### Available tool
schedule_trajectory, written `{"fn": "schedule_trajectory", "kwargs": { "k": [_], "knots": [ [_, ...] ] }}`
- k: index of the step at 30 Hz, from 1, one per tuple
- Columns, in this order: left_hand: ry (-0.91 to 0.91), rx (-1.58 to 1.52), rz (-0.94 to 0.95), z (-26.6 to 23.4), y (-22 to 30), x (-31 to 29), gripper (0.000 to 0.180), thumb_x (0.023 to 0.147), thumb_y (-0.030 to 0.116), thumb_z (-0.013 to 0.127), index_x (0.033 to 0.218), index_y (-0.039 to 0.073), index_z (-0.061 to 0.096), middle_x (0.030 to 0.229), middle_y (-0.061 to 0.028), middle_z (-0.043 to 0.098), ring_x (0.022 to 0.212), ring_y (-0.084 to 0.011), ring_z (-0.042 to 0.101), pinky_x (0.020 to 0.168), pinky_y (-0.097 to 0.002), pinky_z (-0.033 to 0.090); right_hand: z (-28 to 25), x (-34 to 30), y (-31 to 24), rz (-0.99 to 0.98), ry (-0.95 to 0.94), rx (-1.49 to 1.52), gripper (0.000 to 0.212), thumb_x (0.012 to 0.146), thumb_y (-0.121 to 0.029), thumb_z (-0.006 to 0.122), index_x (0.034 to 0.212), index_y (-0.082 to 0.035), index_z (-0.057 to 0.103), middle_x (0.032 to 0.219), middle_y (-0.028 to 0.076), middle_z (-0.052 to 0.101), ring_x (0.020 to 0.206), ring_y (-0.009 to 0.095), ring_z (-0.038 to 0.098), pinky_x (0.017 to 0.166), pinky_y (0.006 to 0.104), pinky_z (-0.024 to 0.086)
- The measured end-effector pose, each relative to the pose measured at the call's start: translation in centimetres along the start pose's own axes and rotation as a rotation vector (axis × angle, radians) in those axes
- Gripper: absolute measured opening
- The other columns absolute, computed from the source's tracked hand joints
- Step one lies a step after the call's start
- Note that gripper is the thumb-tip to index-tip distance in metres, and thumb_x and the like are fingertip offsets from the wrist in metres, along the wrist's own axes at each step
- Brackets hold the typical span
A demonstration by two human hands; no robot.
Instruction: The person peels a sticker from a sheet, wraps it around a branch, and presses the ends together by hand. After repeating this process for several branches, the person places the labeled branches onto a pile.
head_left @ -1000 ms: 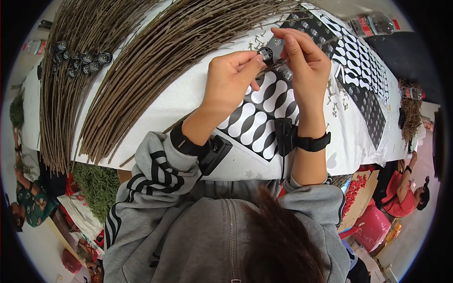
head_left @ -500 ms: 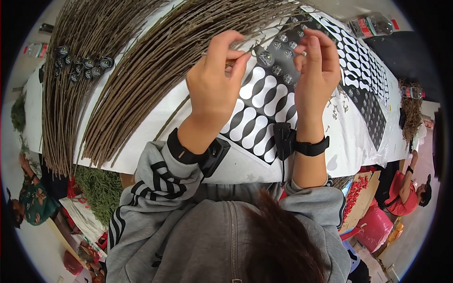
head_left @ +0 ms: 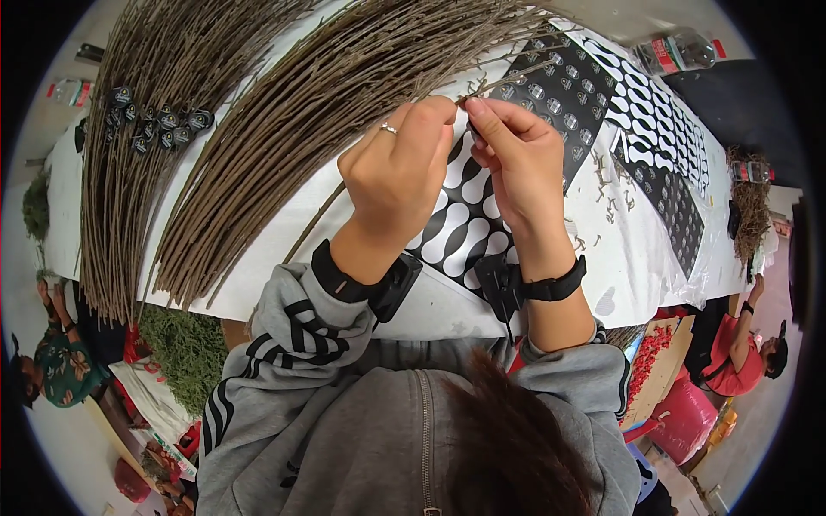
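My left hand (head_left: 397, 168) is closed around a thin brown twig (head_left: 320, 222), its lower end sticking out past the wrist and its top slanting up to the right. Fingertip to fingertip with it, my right hand (head_left: 520, 155) pinches at the twig, thumb on top. A dark sliver under the right fingers looks like a small black label, mostly hidden. Beneath both hands lies a black sheet (head_left: 469, 206) of white dumbbell-shaped cut-outs. Beyond it is a sheet of round black labels (head_left: 572, 99).
To the left lie a big bundle of bare twigs (head_left: 267, 163) and another bundle (head_left: 103, 215) carrying several round black labels (head_left: 163, 120). Small scraps (head_left: 609, 196) litter the white table cover. A plastic bottle (head_left: 680, 50) lies far right; co-workers sit at both sides.
My right hand has come left and down to meet the left hand at the twig, its fingers closing. The round label seen between the hands is now mostly covered.
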State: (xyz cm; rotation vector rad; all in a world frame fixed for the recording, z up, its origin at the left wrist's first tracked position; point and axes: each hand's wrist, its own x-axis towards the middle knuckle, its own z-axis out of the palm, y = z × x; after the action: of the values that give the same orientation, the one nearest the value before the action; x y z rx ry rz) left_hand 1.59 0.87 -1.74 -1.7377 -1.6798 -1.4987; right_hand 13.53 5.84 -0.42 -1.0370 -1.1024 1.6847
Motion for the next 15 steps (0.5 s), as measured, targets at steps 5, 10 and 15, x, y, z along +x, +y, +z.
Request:
{"fn": "schedule_trajectory", "kwargs": {
  "k": [5, 10, 15],
  "knots": [
    [0.022, -0.044, -0.007, 0.27, -0.29, -0.20, 0.023, 0.072, -0.004, 0.076, 0.087, 0.003, 0.059, 0.076, -0.0045, 0.067, 0.054, -0.0143, 0.060, 0.049, -0.0242, 0.049, 0.14, -0.34, -0.16, -0.002, -0.005, 0.037, 0.015, 0.085, -0.011, 0.068, 0.093, 0.002, 0.069, 0.075, 0.000, 0.061, 0.062, 0.006, 0.050, 0.055, 0.0203, 0.040],
    [0.064, -0.006, 0.021, 0.48, -0.19, -0.29, 0.022, 0.072, -0.003, 0.073, 0.088, 0.004, 0.060, 0.075, -0.0052, 0.066, 0.056, -0.0179, 0.061, 0.049, -0.0268, 0.048, 0.30, -0.15, 0.05, -0.012, -0.041, 0.165, 0.012, 0.088, -0.009, 0.064, 0.093, 0.001, 0.067, 0.079, 0.002, 0.061, 0.063, 0.007, 0.050, 0.056, 0.0215, 0.041],
    [0.100, -0.005, 0.064, 0.41, 0.35, 0.20, 0.023, 0.072, -0.003, 0.069, 0.092, 0.006, 0.062, 0.073, -0.0061, 0.062, 0.060, -0.0236, 0.061, 0.052, -0.0320, 0.048, 0.46, -0.39, -0.04, -0.108, -0.050, 0.169, 0.012, 0.090, -0.009, 0.060, 0.094, 0.001, 0.064, 0.081, 0.002, 0.060, 0.064, 0.008, 0.051, 0.056, 0.0212, 0.042]
  ]
}}
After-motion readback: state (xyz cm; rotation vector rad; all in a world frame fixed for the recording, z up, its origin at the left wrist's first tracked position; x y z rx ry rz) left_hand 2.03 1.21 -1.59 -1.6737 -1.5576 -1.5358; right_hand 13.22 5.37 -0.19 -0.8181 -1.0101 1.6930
